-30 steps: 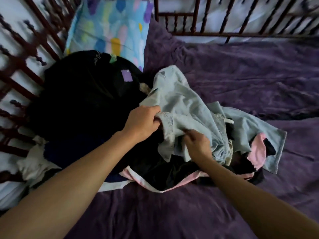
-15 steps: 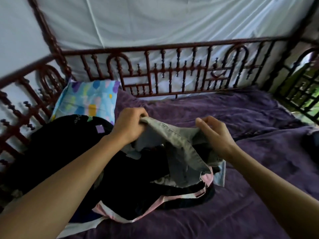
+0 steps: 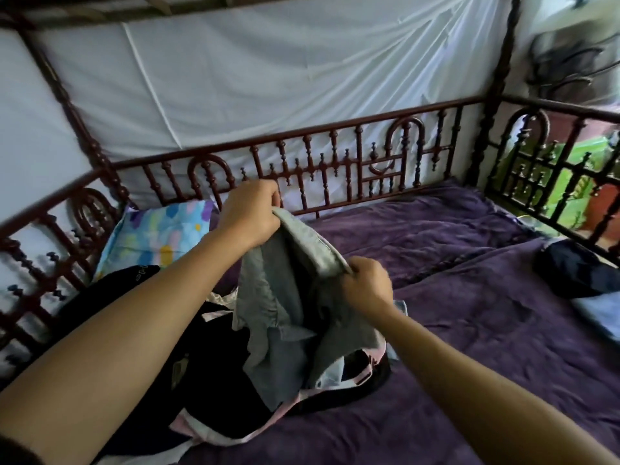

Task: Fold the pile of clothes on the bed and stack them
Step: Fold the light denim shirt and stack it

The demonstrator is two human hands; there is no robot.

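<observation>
- Lifting the grey garment (image 3: 285,317) clear upward now, off the pile of clothes (image 3: 208,380) where it lay crumpled a second ago.
- Clenched round its top edge with the left hand (image 3: 250,216), raised high and far, level with the bed rail (image 3: 335,135) in view.
- Pinched along the same edge with the right hand (image 3: 367,283), lower, nearer and to the right.
- Pulled fairly taut between the two grips, hanging loose below, bottom end seemingly down on the pile at the near left of the bed (image 3: 469,347).
- Tilted up as well, bringing in a dark bundle (image 3: 570,273) and a pale flat item (image 3: 600,313) at the far right, well apart from the pile; cannot tell whether folded.
- Judging from this: one piece singled out, not yet folded; probably calls for a shake-out, then laying flat on bare cover right of the pile.
- Rest of the pile unsorted, just beside the patterned pillow (image 3: 157,236).
</observation>
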